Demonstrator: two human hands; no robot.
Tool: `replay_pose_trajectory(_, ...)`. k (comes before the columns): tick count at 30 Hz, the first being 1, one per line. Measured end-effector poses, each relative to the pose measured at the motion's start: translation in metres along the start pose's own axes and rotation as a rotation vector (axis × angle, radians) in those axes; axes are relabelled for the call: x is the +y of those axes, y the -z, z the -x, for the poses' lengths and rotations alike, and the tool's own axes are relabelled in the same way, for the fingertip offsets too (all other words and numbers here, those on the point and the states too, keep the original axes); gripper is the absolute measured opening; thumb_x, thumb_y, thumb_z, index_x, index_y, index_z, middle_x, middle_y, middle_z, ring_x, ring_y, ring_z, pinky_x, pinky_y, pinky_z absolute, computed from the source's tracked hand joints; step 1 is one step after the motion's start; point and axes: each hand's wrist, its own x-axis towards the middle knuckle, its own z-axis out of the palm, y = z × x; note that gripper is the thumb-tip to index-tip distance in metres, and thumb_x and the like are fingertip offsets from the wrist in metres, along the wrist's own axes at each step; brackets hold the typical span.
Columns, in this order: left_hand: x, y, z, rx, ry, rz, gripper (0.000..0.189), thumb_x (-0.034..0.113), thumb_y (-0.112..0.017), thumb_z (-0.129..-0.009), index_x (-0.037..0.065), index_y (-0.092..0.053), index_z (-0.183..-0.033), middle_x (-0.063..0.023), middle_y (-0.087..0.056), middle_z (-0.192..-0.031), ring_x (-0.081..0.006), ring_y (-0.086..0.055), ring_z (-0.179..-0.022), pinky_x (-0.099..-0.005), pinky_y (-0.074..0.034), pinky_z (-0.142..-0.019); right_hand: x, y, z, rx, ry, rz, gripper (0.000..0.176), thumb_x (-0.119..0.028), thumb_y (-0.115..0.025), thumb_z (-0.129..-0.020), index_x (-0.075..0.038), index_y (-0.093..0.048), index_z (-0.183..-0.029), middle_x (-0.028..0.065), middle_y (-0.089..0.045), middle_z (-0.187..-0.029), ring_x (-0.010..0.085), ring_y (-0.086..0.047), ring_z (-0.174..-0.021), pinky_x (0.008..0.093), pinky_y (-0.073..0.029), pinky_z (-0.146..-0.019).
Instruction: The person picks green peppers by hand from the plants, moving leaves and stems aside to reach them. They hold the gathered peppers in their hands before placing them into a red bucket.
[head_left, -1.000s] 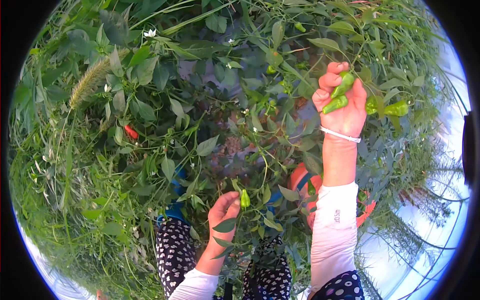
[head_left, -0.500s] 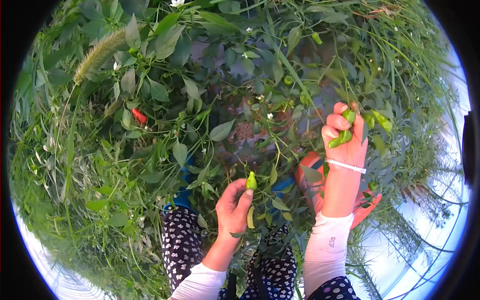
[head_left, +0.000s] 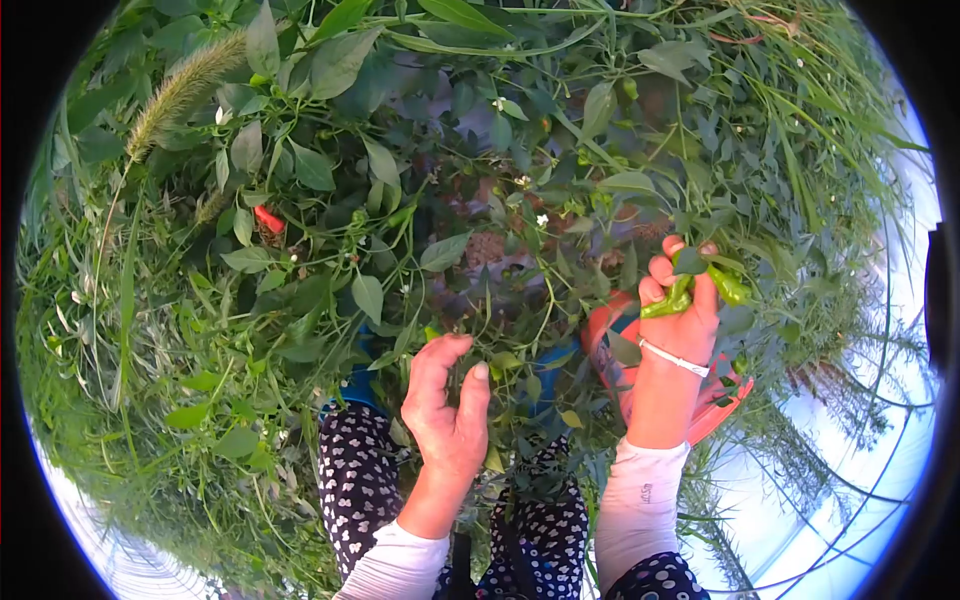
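Outdoors, in daylight. Dense green foliage (head_left: 330, 170) fills my view. Foxtail grass head (head_left: 185, 90) at upper left, small white flowers (head_left: 541, 219) scattered about. One red pepper (head_left: 267, 219) left of centre. Brown soil (head_left: 487, 252) shows mid-frame. Pale blue-white glare along the lower edges.

Peppers (head_left: 668, 300) glossy & smooth, leaves (head_left: 445, 250) matt, bucket (head_left: 722, 408) plastic.

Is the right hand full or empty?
Full. The right hand is closed around green peppers, whose ends stick out past its fingers.
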Motion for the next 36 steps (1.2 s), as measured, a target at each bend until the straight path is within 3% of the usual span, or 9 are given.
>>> replay_pose_trajectory(6, -0.006, -0.002, 0.001, -0.015, 0.123, 0.095, 0.021, 0.005, -0.062, -0.08, 0.001, -0.06, -0.1, -0.0091, -0.061, -0.095, -0.0169, -0.056, -0.083, -0.0267, -0.044, -0.073, 0.01, -0.014, 0.019, 0.079, -0.065, -0.024, 0.017, -0.02, -0.055, -0.089, -0.016, -0.051, -0.105, 0.0062, -0.049, -0.097, 0.0115, -0.043, -0.061, 0.0239, -0.033, -0.049)
replay_pose_trajectory(8, -0.007, -0.004, 0.002, -0.002, 0.137, 0.117, 0.021, 0.006, -0.062, -0.08, 0.001, -0.061, -0.1, -0.0085, -0.061, -0.094, -0.0157, -0.055, -0.081, -0.0258, -0.043, -0.071, 0.018, -0.016, 0.037, -0.084, -0.079, 0.063, 0.017, -0.019, -0.055, -0.089, -0.017, -0.048, -0.104, 0.0055, -0.051, -0.096, 0.0119, -0.042, -0.056, 0.0238, -0.032, -0.047)
replay_pose_trajectory(10, -0.008, -0.005, 0.001, 0.015, 0.131, 0.145, 0.02, 0.006, -0.062, -0.08, 0.002, -0.061, -0.1, -0.0079, -0.061, -0.094, -0.0144, -0.054, -0.079, -0.025, -0.042, -0.069, 0.036, -0.012, 0.046, 0.005, -0.121, -0.039, 0.025, -0.013, -0.058, -0.084, -0.018, -0.047, -0.106, 0.0057, -0.051, -0.099, 0.0194, -0.052, -0.072, 0.0256, -0.045, -0.054)
replay_pose_trajectory(12, -0.009, -0.004, 0.004, -0.008, 0.172, 0.135, 0.02, 0.006, -0.062, -0.081, 0.002, -0.061, -0.1, -0.0074, -0.061, -0.093, -0.0138, -0.054, -0.078, -0.0245, -0.042, -0.068, 0.046, -0.006, 0.041, -0.103, -0.256, -0.221, 0.03, -0.007, -0.058, -0.082, -0.014, -0.05, -0.111, 0.0091, -0.055, -0.097, 0.0255, -0.053, -0.09, 0.0257, -0.045, -0.055)
replay_pose_trajectory(22, -0.01, -0.002, 0.004, 0.02, 0.163, 0.226, 0.02, 0.005, -0.06, -0.08, 0.003, -0.061, -0.1, -0.006, -0.06, -0.091, -0.0128, -0.054, -0.079, -0.0239, -0.042, -0.068, 0.104, 0.03, 0.063, 0.161, -0.355, -0.414, 0.029, -0.021, -0.054, -0.089, -0.019, -0.05, -0.118, 0.0029, -0.053, -0.089, 0.0165, -0.05, -0.082, 0.0227, -0.042, -0.053)
replay_pose_trajectory(25, -0.01, 0.001, 0.004, 0.031, 0.153, 0.245, 0.02, 0.005, -0.06, -0.08, 0.003, -0.061, -0.1, -0.0058, -0.06, -0.091, -0.0122, -0.053, -0.078, -0.0235, -0.042, -0.068, 0.128, 0.031, 0.062, 0.295, -0.45, 0.15, 0.032, -0.012, -0.056, -0.086, -0.012, -0.051, -0.118, 0.0039, -0.057, -0.093, 0.0173, -0.06, -0.079, 0.0237, -0.044, -0.052)
replay_pose_trajectory(30, -0.013, 0.005, 0.006, 0.023, 0.156, 0.27, 0.02, 0.005, -0.06, -0.081, 0.002, -0.061, -0.101, -0.004, -0.059, -0.088, -0.0089, -0.05, -0.072, -0.0216, -0.041, -0.064, 0.16, -0.02, 0.009, 0.166, -0.305, 0.537, 0.033, -0.001, -0.058, -0.082, -0.006, -0.052, -0.114, 0.004, -0.059, -0.088, 0.0151, -0.061, -0.07, 0.0239, -0.044, -0.051)
replay_pose_trajectory(34, -0.009, 0.008, 0.004, 0.03, 0.207, 0.352, 0.02, 0.005, -0.06, -0.082, 0.002, -0.061, -0.102, -0.0029, -0.058, -0.089, -0.0068, -0.05, -0.07, -0.0207, -0.042, -0.062, 0.19, -0.024, -0.035, 0.082, -0.189, 0.784, 0.038, 0.001, -0.06, -0.078, -0.005, -0.051, -0.115, 0.0031, -0.06, -0.085, 0.0154, -0.061, -0.063, 0.0233, -0.043, -0.049)
replay_pose_trajectory(36, -0.009, 0.011, 0.005, 0.009, 0.226, 0.369, 0.02, 0.003, -0.058, -0.084, 0.001, -0.06, -0.103, -0.0028, -0.059, -0.096, -0.0079, -0.051, -0.082, -0.0213, -0.042, -0.072, 0.203, -0.026, -0.052, 0.066, -0.176, 0.56, 0.039, 0.001, -0.062, -0.078, -0.005, -0.052, -0.115, 0.0036, -0.061, -0.085, 0.0162, -0.061, -0.062, 0.0242, -0.043, -0.048)
